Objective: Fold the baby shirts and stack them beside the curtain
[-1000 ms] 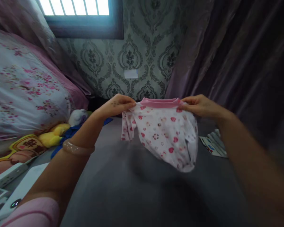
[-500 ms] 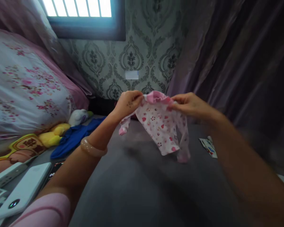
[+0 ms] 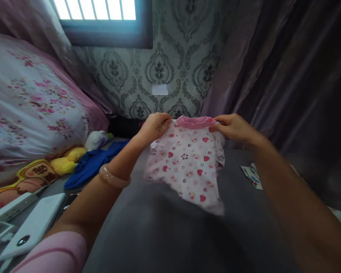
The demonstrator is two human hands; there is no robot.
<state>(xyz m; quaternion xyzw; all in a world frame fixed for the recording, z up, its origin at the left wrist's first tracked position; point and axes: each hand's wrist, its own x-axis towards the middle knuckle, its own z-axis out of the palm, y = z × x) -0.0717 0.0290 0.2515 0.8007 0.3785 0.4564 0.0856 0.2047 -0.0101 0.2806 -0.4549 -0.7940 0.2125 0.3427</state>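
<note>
A small baby shirt (image 3: 187, 159), white with pink and red hearts and flowers and a pink collar, hangs stretched between my hands over the grey bed surface (image 3: 136, 227). My left hand (image 3: 157, 127) pinches one shoulder beside the collar. At the opposite shoulder, my right hand (image 3: 233, 128) grips the cloth between thumb and fingers. The shirt's front faces me, its hem flared and slightly blurred. Its sleeves are partly hidden behind the body.
Blue cloth (image 3: 93, 163), a yellow plush toy (image 3: 69, 161) and a white plush toy (image 3: 96, 139) lie at left. Nearer are a white power bank (image 3: 35, 223), a power strip (image 3: 13, 208) and a phone (image 3: 69, 201). A small printed packet (image 3: 251, 176) lies at right.
The shirt has spread from a narrow, folded hang to a wide one, its hem swinging out toward me. My hands have moved slightly apart and still hold the shoulders.
</note>
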